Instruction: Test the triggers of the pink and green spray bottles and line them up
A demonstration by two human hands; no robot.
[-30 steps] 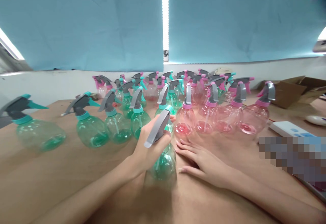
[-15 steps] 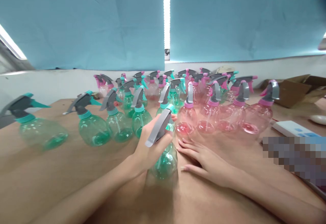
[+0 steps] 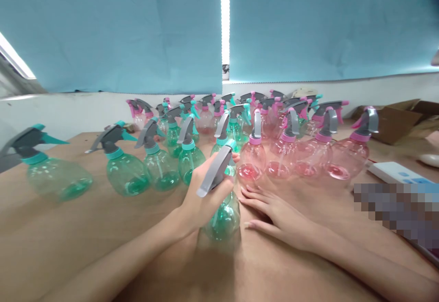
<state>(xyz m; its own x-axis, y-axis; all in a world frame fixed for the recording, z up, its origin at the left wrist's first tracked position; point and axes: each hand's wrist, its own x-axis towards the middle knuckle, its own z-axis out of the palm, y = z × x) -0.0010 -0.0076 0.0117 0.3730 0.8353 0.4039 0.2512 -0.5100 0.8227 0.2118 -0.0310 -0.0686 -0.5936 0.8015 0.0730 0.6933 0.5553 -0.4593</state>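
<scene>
My left hand is wrapped round the neck of a green spray bottle, below its grey and teal trigger head. The neck itself is hidden by my fingers. My right hand lies flat on the wooden table just right of that bottle, fingers spread and nothing in it. Beyond my right fingertips stands a pink spray bottle. A green spray bottle stands beyond my left hand, in a row with others like it.
More pink spray bottles and green ones form the front row, with several mixed behind. At the right are a cardboard box, a white and blue box and a blurred-out patch. Blue blinds hang behind.
Almost nothing differs. The view has shifted very slightly; my left hand keeps its grip on the green spray bottle and my right hand stays flat on the table.
</scene>
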